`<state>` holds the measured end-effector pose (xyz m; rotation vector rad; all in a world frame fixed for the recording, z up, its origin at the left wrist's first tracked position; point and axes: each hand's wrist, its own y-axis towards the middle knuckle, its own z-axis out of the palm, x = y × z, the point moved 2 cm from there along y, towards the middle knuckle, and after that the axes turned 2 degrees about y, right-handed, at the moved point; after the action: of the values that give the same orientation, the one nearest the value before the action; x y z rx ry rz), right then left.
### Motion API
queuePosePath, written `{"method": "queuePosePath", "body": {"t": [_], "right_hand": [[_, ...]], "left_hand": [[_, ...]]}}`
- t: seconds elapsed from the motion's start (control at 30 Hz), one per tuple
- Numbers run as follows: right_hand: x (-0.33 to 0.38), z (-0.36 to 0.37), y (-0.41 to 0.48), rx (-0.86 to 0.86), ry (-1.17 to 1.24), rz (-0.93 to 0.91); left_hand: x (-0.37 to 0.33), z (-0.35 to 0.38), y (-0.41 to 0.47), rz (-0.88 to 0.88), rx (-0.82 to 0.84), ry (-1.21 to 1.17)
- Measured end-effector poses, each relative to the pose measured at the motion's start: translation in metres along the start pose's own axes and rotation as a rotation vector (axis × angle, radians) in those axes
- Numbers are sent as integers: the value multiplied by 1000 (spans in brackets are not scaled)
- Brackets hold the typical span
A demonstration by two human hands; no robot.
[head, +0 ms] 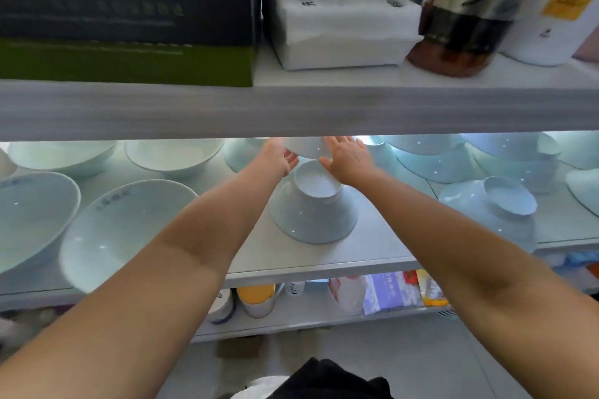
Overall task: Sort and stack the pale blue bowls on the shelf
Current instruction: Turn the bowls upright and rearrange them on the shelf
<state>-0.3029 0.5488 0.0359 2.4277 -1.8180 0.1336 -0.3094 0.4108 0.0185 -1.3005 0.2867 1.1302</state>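
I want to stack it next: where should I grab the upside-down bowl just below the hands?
Probably by the foot ring of the upside-down bowl, coming from the front and above: its rim lies flat on the shelf, foot uppermost.

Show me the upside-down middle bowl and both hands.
upside-down bowl (311, 220), head view, its sloping side.
left hand (279, 155), head view, middle of hand.
right hand (346, 157), head view, middle of hand.

Upturned bowl (312, 214) central on the shelf (324, 259), upright bowls (123, 230) left, upturned stacks (486, 214) right, boxes (129, 29) above
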Motion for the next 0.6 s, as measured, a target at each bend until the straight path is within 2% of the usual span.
{"method": "queuePosePath", "body": {"t": [0.17, 0.3, 0.33, 0.37, 0.4, 0.43, 0.47, 0.5, 0.53, 0.6], "right_hand": [[1, -4, -3, -25, 24, 21], [5, -7, -3, -32, 47, 34], [7, -4, -3, -16, 54, 26], [9, -1, -4, 7, 56, 11], [11, 3, -4, 28, 61, -3], [12, 7, -4, 43, 76, -10], [14, 9, -4, 51, 99, -10], [16, 11, -4, 53, 125, -8], [19, 12, -3, 50, 143, -5], [23, 12, -1, 32, 159, 17]], "left_hand": [[4, 0, 3, -9, -35, -57], [-4, -9, 8, 94, -24, -61], [-4, -10, 22, 56, 6, -135], [-1, -13, 45, -58, 70, -141], [0, -16, 53, -137, 104, -41], [-1, -17, 51, -104, 61, 124], [-4, -18, 43, -109, -3, 161], [-13, -20, 30, -107, 7, 38], [-23, -18, 12, 11, 102, -76], [-30, -28, 8, 161, 71, -101]]}}
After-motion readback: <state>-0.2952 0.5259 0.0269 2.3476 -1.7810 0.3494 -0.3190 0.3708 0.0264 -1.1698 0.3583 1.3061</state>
